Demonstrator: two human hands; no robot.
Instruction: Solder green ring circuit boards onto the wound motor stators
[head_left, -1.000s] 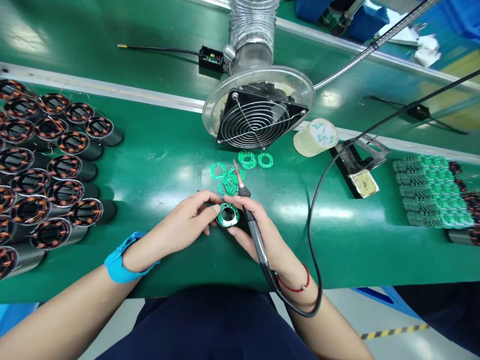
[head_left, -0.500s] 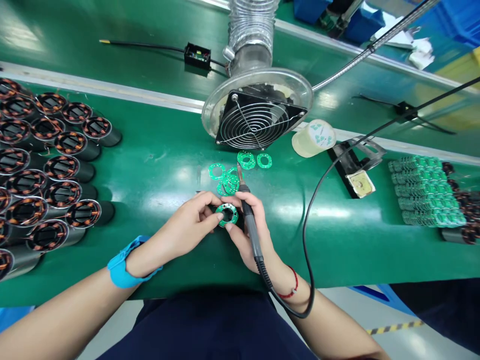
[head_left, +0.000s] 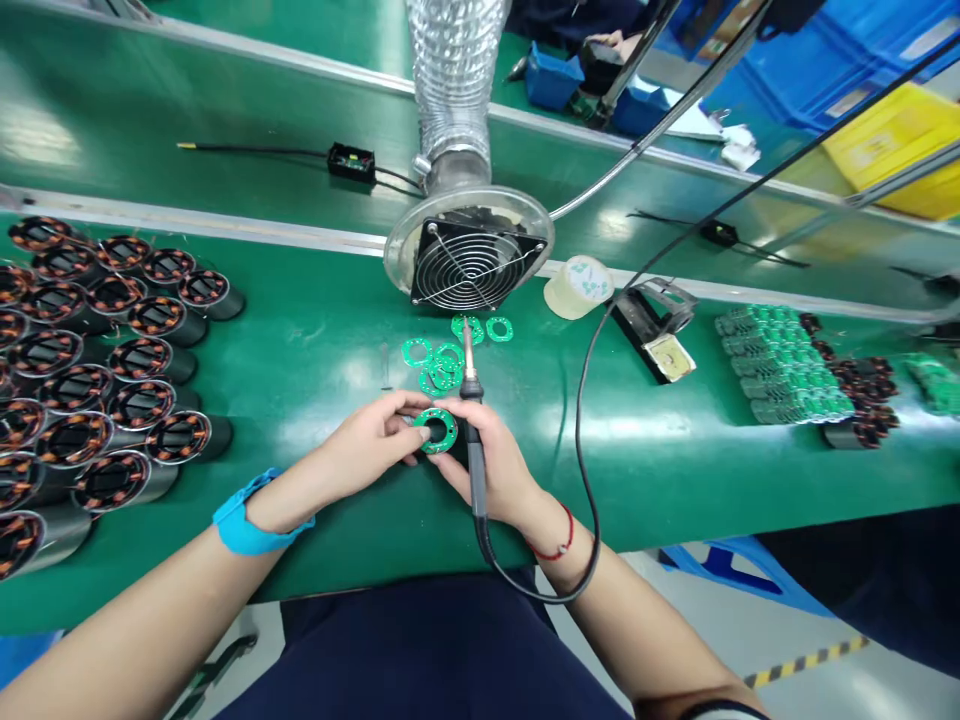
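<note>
My left hand (head_left: 364,445) is closed on a ring-shaped green circuit board (head_left: 451,432), thumb at its central hole. A dark part shows under the board, mostly hidden by my fingers. My right hand (head_left: 501,468) holds a soldering iron (head_left: 477,455) against the palm side, tip pointing away from me, and its fingertips also steady the board's right edge. Just beyond my hands lies a loose group of ring boards (head_left: 448,358), with another ring board (head_left: 509,330) to their right. The iron's tip appears over the farther boards.
A fume extractor fan (head_left: 469,265) hangs beyond the boards. On the left stand many wire-wound motor housings (head_left: 180,437). To the right are a pale roll (head_left: 578,287), an iron stand (head_left: 651,325) and stacked green boards (head_left: 784,365). The iron's cable (head_left: 579,400) loops over my right forearm.
The view has swung, so the bench items appear farther left. The soldering iron has turned more upright in the picture. Both hands still keep hold of the ring board.
</note>
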